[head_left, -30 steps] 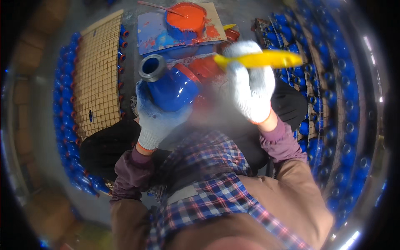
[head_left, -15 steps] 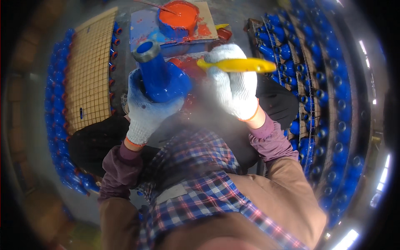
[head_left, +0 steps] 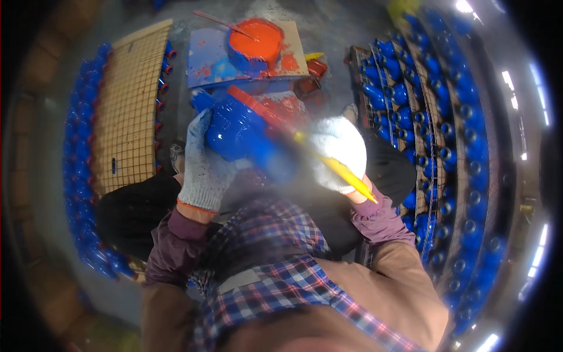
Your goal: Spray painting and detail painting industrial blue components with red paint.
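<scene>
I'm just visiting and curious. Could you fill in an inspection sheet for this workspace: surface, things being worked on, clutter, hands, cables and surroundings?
Surface: paint-stained board above a grey floor.
Things in use: blue fitting with a red rim; yellow-handled tool, apparently a brush, its tip blurred; pot of orange-red paint, with a stick leaning over its edge.
Clutter: red-stained object beside the board, kind unclear.
Grip: left gloved hand holds the blue fitting; right gloved hand holds the yellow-handled tool.
Cables: nothing seen.
Surroundings: grid-patterned panel at left; rows of similar blue parts on both sides.
</scene>
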`<state>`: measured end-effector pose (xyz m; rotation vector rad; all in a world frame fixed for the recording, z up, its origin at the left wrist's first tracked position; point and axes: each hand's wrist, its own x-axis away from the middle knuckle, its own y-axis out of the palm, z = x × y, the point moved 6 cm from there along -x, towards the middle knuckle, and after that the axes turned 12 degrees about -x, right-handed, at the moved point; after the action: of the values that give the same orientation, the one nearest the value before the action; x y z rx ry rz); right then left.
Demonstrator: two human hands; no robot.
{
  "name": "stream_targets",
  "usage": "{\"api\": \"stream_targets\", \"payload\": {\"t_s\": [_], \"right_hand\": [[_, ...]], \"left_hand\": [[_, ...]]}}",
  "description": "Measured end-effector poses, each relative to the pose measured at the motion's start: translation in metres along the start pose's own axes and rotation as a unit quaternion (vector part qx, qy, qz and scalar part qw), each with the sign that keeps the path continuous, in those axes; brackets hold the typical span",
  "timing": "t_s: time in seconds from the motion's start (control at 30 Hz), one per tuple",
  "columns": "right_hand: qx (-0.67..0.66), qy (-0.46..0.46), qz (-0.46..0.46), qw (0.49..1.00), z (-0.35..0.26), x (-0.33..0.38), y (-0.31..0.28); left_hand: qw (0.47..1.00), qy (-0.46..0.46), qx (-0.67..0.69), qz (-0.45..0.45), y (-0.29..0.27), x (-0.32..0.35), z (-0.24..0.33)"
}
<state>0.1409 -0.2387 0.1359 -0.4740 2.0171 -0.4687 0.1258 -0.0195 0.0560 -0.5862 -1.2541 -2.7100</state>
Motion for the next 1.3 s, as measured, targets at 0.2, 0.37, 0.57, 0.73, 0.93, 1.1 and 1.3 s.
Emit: {"api": "stream_targets", "payload": {"t_s": [0.2, 0.37, 0.57, 0.73, 0.93, 1.1, 1.3], "right_hand": [[0.022, -0.018, -0.076, 0.997, 0.012, -0.006, -0.008], [0.041, -0.034, -0.145, 0.988, 0.009, -0.008, -0.008], [-0.048, 0.071, 0.076, 0.993, 0.002, -0.021, -0.035], [-0.026, 0.241, 0.203, 0.949, 0.034, -0.053, -0.045], [0.062, 0.283, -0.019, 0.957, 0.1, -0.103, -0.011], [0.074, 0.24, -0.091, 0.964, 0.106, -0.1, 0.025], [0.061, 0.175, -0.07, 0.98, 0.063, -0.09, 0.019]], "left_hand": [[0.996, 0.058, -0.068, -0.007, -0.013, -0.024, -0.001], [0.996, -0.008, 0.035, -0.075, -0.019, -0.024, -0.011], [0.992, -0.049, 0.045, -0.107, -0.017, -0.014, 0.008], [0.921, 0.051, -0.376, -0.084, -0.003, -0.004, 0.048], [0.416, 0.284, -0.864, -0.027, 0.048, 0.019, 0.054], [0.191, 0.332, -0.923, -0.042, 0.061, 0.028, 0.04], [0.193, 0.315, -0.926, -0.07, 0.06, 0.028, 0.041]]}}
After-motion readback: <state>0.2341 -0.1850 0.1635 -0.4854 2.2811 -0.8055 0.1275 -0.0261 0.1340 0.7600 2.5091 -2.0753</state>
